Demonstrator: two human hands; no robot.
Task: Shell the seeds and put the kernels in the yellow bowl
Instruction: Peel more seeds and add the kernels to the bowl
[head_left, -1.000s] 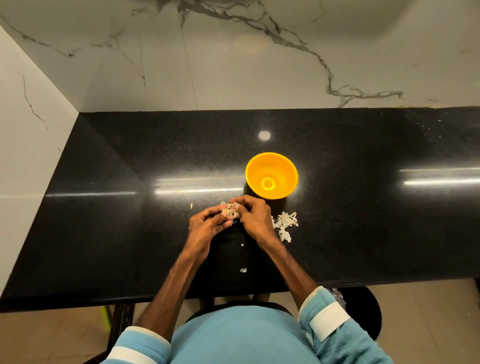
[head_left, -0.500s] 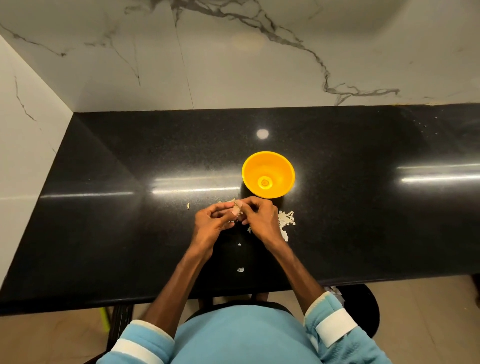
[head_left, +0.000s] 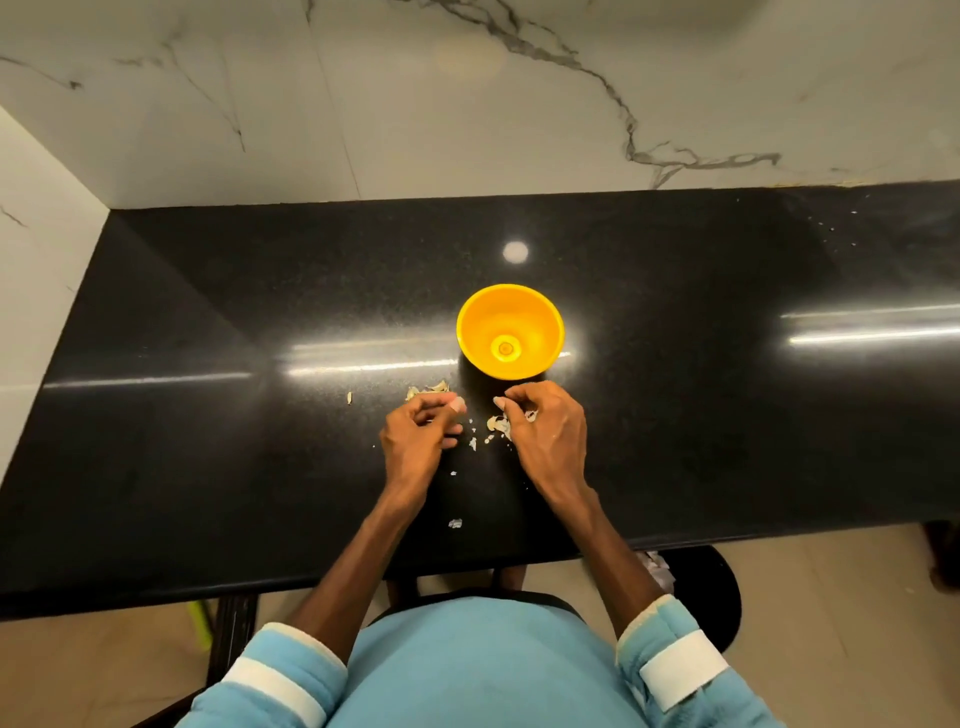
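Note:
The yellow bowl stands upright on the black counter, just beyond my hands, with one small thing at its bottom. My left hand is curled with the thumb against the forefinger; anything between them is too small to see. Just behind its fingers lies a small heap of pale seeds. My right hand is curled too, and its fingers close round pale shell pieces low over the counter. A gap separates the two hands.
A single seed lies left of the heap, and a shell fragment lies toward the counter's front edge. Tiny crumbs dot the counter between my hands. Marble walls close the back and left sides. A black stool stands at my right.
My hands were pressed together on one seed; they have now pulled apart, left hand to the left and right hand to the right. Shell bits now lie between them.

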